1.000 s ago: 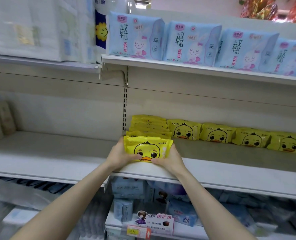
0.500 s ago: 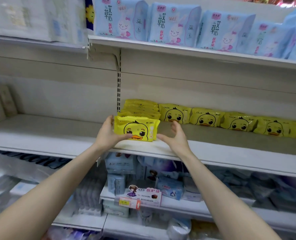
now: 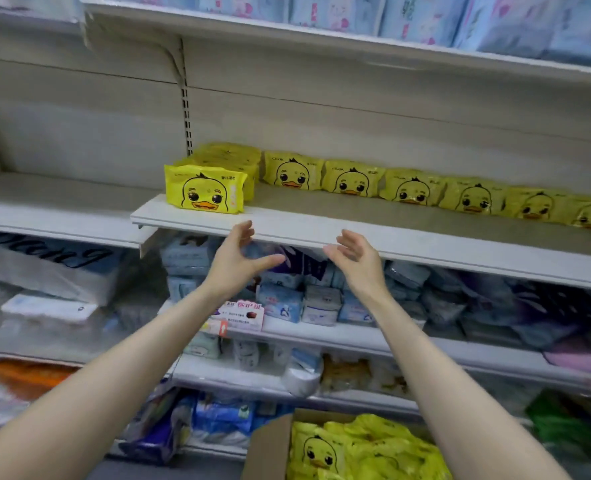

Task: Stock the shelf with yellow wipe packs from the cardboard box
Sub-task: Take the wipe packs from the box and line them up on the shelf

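Observation:
A yellow wipe pack [image 3: 206, 192] with a duck face stands at the front of a column of like packs on the middle shelf [image 3: 321, 233]. More yellow packs [image 3: 408, 188] line the back of that shelf to the right. Below the shelf edge, my left hand [image 3: 233, 261] and my right hand [image 3: 356, 258] hang in the air, fingers relaxed, holding nothing. The cardboard box [image 3: 270, 448] sits at the bottom, filled with several yellow packs [image 3: 356, 448].
Pale blue packs [image 3: 425, 15] fill the top shelf. Blue and purple packets [image 3: 287, 292] crowd the lower shelves, with a pink price tag [image 3: 242, 315] on the rail. A clear plastic bundle [image 3: 45, 271] lies at the left.
Both hands let go of the front yellow pack and drew back and down below the shelf edge. The view tilted down, bringing the cardboard box into sight.

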Available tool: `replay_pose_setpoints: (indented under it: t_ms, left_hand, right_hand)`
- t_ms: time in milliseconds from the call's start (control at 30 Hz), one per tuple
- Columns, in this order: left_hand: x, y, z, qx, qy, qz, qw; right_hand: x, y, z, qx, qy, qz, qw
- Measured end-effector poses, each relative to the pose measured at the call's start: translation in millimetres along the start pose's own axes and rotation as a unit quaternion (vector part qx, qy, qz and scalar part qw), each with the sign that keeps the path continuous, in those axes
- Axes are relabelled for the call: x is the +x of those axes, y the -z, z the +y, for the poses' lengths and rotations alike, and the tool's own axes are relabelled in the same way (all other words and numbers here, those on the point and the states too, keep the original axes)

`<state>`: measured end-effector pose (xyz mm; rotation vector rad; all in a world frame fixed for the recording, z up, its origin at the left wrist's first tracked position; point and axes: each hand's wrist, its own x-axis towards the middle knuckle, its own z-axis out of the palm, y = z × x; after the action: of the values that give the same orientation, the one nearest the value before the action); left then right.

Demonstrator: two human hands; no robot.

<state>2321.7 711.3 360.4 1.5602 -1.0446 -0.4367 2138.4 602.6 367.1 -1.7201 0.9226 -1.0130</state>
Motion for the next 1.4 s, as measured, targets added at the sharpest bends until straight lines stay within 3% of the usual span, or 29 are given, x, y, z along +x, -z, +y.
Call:
replay_pose_setpoints:
  t_ms: [300,800,1100,1400]
  left_hand:
    - [-87,-103,-56,-0.006,0.104,-0.071,0.992]
    - [-198,-189,-164,0.034,0.264,-0.174,0.948]
    - [-269,-195,-243,0.107,0.398,-0.296,0.862]
    - [-293,-211,-282,0.216,0.364,-0.440,0.792]
  right_hand:
    - [-73,61,110,0.005,-0.111,-0.017,0.994]
    - [-198,97,266,-0.028,-0.310,-0.044,0.949]
    - [-273,78,332,-0.038,-0.415,-0.072,0.906]
    - [-313,60,357,-0.045,-0.462,-0.077,0.882]
